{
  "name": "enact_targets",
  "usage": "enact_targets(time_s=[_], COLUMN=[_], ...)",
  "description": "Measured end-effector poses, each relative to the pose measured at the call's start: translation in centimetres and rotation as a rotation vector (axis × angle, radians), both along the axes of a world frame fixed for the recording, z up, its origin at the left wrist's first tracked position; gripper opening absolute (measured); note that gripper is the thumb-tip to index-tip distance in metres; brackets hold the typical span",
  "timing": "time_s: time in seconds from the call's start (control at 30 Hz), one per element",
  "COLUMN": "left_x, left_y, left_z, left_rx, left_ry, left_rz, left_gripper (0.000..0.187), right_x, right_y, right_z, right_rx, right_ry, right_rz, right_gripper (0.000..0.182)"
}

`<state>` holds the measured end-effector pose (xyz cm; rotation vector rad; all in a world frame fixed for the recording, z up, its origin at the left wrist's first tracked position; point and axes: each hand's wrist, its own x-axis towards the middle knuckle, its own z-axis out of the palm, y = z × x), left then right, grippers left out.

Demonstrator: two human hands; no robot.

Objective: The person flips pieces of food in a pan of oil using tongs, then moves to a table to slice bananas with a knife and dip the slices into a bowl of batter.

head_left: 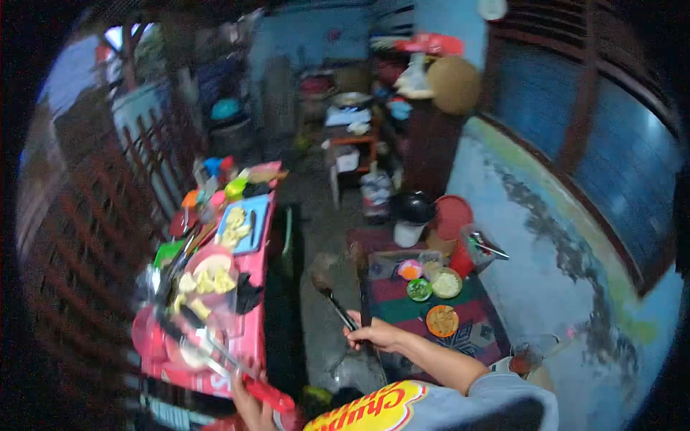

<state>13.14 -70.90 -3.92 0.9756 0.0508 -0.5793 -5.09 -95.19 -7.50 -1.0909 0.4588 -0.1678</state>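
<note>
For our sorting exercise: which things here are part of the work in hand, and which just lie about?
In hand:
right hand holding dark spatula
left hand on red handle

Lying about:
green bowl
orange plate
blue board
black pot

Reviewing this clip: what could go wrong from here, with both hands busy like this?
The right hand holds a long-handled ladle out over the floor; whatever is in it might drip there. The left hand grips a red handle at the edge of the crowded pink table; a pull could knock the utensils piled beside it. The small bowls on the mat sit near the ladle's path and might get bumped.
</note>
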Motion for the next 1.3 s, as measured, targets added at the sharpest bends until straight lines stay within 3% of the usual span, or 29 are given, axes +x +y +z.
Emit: enact_targets(time_s=[0.07,0.17,0.27,0.4,0.43,0.47,0.53,0.7,0.73,0.8,0.87,0.93,0.97,1.0,1.07,1.13,1.2,1.3], left_x=[1.2,3.9,7.1,11.7,13.0,13.4,15.6,22.4,23.4,26.1,28.7,30.9,30.9,30.3,28.9,27.1,24.8,22.2], left_y=[-3.8,-9.7,-16.5,-25.6,-27.6,-29.1,-31.3,-35.9,-36.3,-36.6,-36.4,-36.3,-35.8,-34.9,-32.9,-31.0,-28.9,-24.9], left_z=[-0.5,-0.8,-2.0,-2.6,-3.7,-1.7,-1.6,-3.9,-4.1,-4.5,-3.7,-4.2,-4.3,-2.9,-6.7,-5.1,-2.9,-4.3], left_rx=[0.002,0.048,-0.084,-0.151,-0.173,-0.072,-0.001,0.044,0.070,0.037,0.054,0.322,0.603,0.163,0.436,0.087,0.339,0.460], left_ry=[-0.070,-0.121,-0.024,0.006,0.006,0.004,-0.030,-0.169,-0.193,-0.138,-0.171,-0.452,-0.434,-0.238,-0.486,-0.061,0.061,0.161], left_rz=[-0.038,-0.106,-0.106,-0.116,-0.169,-0.073,-0.101,0.159,0.254,0.237,0.278,0.531,0.559,0.462,0.510,0.717,0.968,1.313], left_gripper=[0.034,0.043,0.045,0.049,0.046,0.043,0.053,0.057,0.057,0.047,0.059,0.074,0.081,0.078,0.068,0.053,0.038,0.034], right_x=[3.2,9.8,15.5,21.9,23.0,24.3,27.0,35.7,37.6,41.7,45.4,49.5,51.3,53.3,59.4,64.6,71.9,76.8], right_y=[-1.4,-4.8,-7.9,-13.6,-14.7,-15.8,-18.2,-22.6,-23.4,-24.7,-24.9,-25.0,-24.7,-24.0,-23.7,-21.8,-20.5,-16.3], right_z=[1.1,1.8,3.3,2.5,3.0,3.1,2.7,2.7,2.1,1.6,1.3,1.7,2.7,3.3,1.4,-0.9,-6.7,-7.8], right_rx=[0.006,-0.057,-0.192,-0.389,-0.371,-0.401,-0.402,-0.419,-0.404,-0.396,-0.174,-0.360,-0.416,-0.471,-0.588,-0.654,-1.083,-1.348], right_ry=[0.027,0.054,0.017,0.142,0.159,0.123,0.107,0.047,0.047,0.073,-0.008,-0.013,-0.045,-0.085,-0.070,-0.284,-0.606,-0.552], right_rz=[0.035,0.186,0.246,0.318,0.323,0.309,0.330,0.516,0.584,0.742,0.747,0.811,0.815,0.817,0.955,0.941,0.853,0.831], right_gripper=[0.049,0.063,0.077,0.038,0.040,0.041,0.048,0.062,0.064,0.062,0.058,0.059,0.061,0.062,0.068,0.078,0.086,0.091])
